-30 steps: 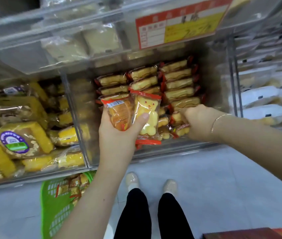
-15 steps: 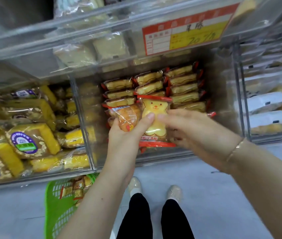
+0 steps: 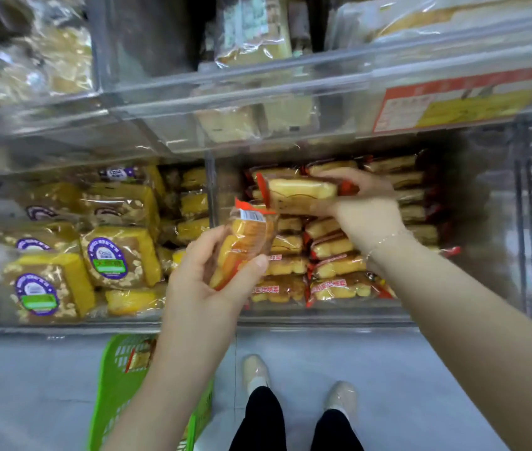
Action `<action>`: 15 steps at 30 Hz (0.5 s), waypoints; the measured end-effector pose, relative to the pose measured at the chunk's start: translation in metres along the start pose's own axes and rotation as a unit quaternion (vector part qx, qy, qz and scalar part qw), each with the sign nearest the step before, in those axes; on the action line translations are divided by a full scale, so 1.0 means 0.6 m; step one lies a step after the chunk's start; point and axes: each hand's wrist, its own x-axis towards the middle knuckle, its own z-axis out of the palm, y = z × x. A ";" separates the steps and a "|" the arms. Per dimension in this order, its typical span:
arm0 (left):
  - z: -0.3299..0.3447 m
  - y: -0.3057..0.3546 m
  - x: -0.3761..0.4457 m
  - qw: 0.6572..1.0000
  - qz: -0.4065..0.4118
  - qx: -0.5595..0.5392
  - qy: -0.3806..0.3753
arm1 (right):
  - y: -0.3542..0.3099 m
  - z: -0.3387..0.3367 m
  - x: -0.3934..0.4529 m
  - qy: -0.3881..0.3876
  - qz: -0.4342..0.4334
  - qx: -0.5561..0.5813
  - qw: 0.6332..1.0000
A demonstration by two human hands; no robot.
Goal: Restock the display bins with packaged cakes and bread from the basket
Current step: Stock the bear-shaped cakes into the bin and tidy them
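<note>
My left hand grips a red-edged packaged cake in front of the clear display bin. My right hand reaches into that bin and holds a second packaged cake flat above the rows of the same red-wrapped cakes stacked inside. The green basket stands on the floor below my left arm, with at least one wrapped cake showing in it.
The bin to the left holds yellow cake slices with purple labels. An upper shelf carries pale bread packs and a red-yellow price tag. White packages fill a bin at the far right. My feet stand on the grey floor.
My right hand took the bear-printed cake from my left hand and carried it up into the bin. My left hand now holds one cake. The view shifted, so the shelves sit lower and further right.
</note>
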 end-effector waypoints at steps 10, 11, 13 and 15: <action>-0.015 0.000 0.016 0.998 0.045 0.021 0.026 | 0.013 0.097 0.132 0.110 -0.059 -0.042 0.991; -0.015 0.000 0.016 0.998 0.053 0.034 0.020 | 0.016 0.095 0.133 0.110 -0.068 -0.047 0.990; -0.015 0.000 0.014 0.995 0.074 0.072 0.011 | 0.023 0.094 0.130 0.123 -0.087 -0.053 0.987; -0.012 0.000 0.014 0.989 0.103 0.111 -0.002 | 0.033 0.094 0.127 0.135 -0.092 -0.044 0.986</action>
